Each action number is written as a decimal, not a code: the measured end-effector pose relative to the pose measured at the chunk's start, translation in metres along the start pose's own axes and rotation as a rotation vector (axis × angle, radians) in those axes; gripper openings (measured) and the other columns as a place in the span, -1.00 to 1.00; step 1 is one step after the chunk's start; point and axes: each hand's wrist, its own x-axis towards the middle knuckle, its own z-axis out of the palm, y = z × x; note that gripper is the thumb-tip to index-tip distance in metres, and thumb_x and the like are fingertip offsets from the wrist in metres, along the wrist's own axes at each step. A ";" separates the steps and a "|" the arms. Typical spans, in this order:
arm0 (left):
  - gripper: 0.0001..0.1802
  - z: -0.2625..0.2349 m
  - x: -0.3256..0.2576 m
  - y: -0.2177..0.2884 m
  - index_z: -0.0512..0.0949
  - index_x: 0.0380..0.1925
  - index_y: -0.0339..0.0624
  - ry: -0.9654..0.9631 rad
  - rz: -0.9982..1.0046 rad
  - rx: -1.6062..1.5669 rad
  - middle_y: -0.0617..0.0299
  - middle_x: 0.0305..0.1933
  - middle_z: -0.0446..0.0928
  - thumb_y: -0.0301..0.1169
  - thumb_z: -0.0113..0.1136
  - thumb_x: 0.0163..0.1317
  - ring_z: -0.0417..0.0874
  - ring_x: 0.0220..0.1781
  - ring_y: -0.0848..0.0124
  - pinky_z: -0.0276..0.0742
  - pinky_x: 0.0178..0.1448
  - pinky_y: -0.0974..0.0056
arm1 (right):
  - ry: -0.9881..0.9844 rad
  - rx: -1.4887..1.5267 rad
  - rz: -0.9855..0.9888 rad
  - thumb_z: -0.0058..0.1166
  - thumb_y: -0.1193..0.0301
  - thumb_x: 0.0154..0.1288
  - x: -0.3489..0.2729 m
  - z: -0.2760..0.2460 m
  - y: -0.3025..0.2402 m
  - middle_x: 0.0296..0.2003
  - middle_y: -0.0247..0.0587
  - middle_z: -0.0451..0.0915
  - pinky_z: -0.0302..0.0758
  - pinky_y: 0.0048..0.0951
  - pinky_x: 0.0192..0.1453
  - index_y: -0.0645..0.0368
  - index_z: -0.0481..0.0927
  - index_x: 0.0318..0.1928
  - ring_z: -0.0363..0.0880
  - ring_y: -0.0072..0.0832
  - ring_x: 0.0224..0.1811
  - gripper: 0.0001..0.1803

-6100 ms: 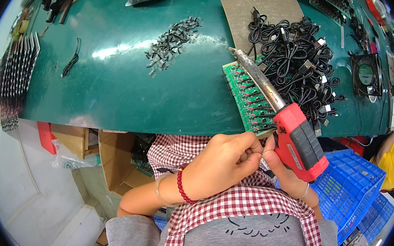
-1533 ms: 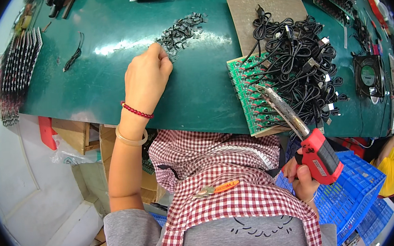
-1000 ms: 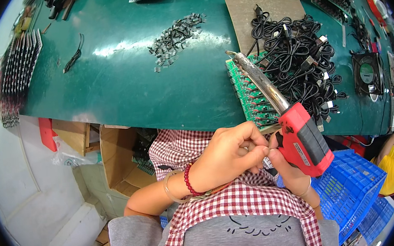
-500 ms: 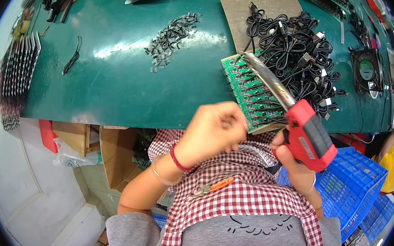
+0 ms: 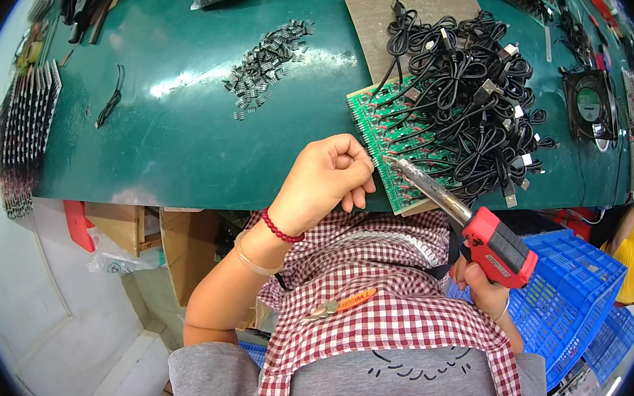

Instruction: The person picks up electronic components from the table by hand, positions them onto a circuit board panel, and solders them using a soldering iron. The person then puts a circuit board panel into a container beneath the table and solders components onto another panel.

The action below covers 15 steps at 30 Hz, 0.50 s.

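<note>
My right hand (image 5: 484, 289) is closed round the red and black handle of a soldering gun (image 5: 502, 253). Its long metal barrel slants up and left, with the tip over the green circuit board panel (image 5: 364, 108) near its row of pins. Just left of that panel, my left hand (image 5: 330, 175) is closed, thumb and fingers pinched close to the board's edge; whatever they hold is hidden or too small to name. Black cables (image 5: 465, 69) with USB plugs are bundled over the board's right part, with wires running onto it.
Small black pin connectors (image 5: 266, 65) lie heaped on the green table (image 5: 174, 135). A brown board (image 5: 367, 10) lies behind the panel. A black fan (image 5: 589, 111) stands at right, blue crates (image 5: 569, 280) below it. Stacked boards (image 5: 28, 134) stand far left. Another person in yellow (image 5: 633, 267) is at right.
The soldering gun's tip has come down and left onto the board area. My left hand has moved slightly up and left, its fingers drawn together beside the board's edge.
</note>
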 end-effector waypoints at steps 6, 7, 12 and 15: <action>-0.92 -0.001 0.000 0.002 0.40 -0.45 -0.26 0.004 -0.025 0.030 0.24 -0.57 0.51 -0.49 0.03 0.18 0.46 -0.66 0.64 0.29 -0.63 0.57 | 0.038 -0.025 0.024 0.14 0.48 0.06 0.001 -0.005 0.011 -0.47 -0.30 0.45 0.37 -0.43 -0.38 0.24 0.51 -0.25 0.41 -0.51 -0.45 -0.79; -0.92 -0.001 0.000 0.002 0.40 -0.46 -0.26 0.005 -0.031 0.035 0.25 -0.58 0.50 -0.49 0.03 0.17 0.45 -0.66 0.65 0.28 -0.64 0.58 | 0.040 -0.078 0.032 0.16 0.48 0.02 0.000 -0.007 0.015 -0.45 -0.28 0.45 0.37 -0.42 -0.38 0.22 0.52 -0.28 0.42 -0.47 -0.44 -0.79; -0.90 -0.001 0.001 0.003 0.40 -0.49 -0.26 0.008 -0.030 0.031 0.26 -0.59 0.49 -0.48 0.06 0.15 0.46 -0.66 0.63 0.28 -0.65 0.56 | 0.111 -0.155 0.065 0.19 0.47 -0.05 -0.001 -0.005 0.016 -0.44 -0.23 0.45 0.37 -0.40 -0.37 0.17 0.54 -0.36 0.44 -0.37 -0.43 -0.82; -0.91 -0.001 0.001 0.003 0.40 -0.48 -0.25 0.008 -0.032 0.054 0.26 -0.59 0.49 -0.48 0.04 0.16 0.45 -0.67 0.64 0.26 -0.64 0.58 | 0.016 -0.200 0.097 0.18 0.46 -0.05 -0.004 -0.012 0.021 -0.45 -0.24 0.45 0.37 -0.40 -0.37 0.17 0.54 -0.34 0.44 -0.36 -0.43 -0.81</action>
